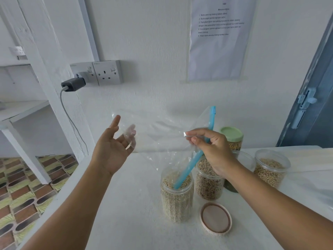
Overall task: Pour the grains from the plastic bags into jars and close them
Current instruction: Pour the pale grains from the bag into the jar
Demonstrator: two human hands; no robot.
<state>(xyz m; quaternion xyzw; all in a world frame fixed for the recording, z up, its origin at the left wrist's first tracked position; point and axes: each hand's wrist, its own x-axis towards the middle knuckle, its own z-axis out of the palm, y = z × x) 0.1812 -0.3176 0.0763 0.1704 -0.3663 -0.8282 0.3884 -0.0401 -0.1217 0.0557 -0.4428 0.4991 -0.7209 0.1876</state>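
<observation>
A clear plastic bag (162,134) with a blue zip strip (210,127) hangs stretched above the table, looking empty. My right hand (209,147) pinches the bag beside the blue strip, whose lower end dips into an open jar (177,197) filled with pale grains. My left hand (115,147) is raised palm up at the bag's far corner, fingers spread, fingertips behind the film. A pink lid (216,218) lies flat on the table in front of the jars.
Three more jars stand to the right: an open one with beans (207,184), an open one with grains (271,168), and one closed with a green lid (231,135). The white table (126,213) ends at the left above tiled floor. Wall sockets (108,73) with a charger behind.
</observation>
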